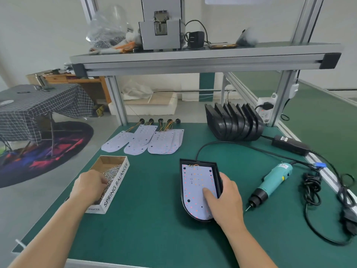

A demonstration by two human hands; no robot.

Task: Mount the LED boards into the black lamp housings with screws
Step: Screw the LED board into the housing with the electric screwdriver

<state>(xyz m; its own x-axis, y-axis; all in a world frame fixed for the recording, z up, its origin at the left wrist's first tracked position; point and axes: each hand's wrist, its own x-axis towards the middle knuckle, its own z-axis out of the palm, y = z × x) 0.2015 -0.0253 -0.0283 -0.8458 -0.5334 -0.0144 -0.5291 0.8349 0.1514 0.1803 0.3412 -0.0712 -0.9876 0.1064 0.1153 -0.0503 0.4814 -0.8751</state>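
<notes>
A black lamp housing [182, 198] lies on the green mat with a white LED board [194, 188] seated inside it. My right hand [225, 198] holds the housing at its right side, thumb pressing on the board and fingers curled round the rim. My left hand [89, 185] reaches into a cardboard box of screws [116, 185], fingers curled down among the screws; whether it pinches any is hidden. A teal electric screwdriver [271, 183] lies to the right, tip toward me.
Several spare LED boards with wires [143, 141] lie fanned at the back. A row of black housings [234, 122] stands at the back right. A power adapter [289, 146] and coiled cables [311, 188] run along the right edge. An aluminium shelf [202, 57] spans overhead.
</notes>
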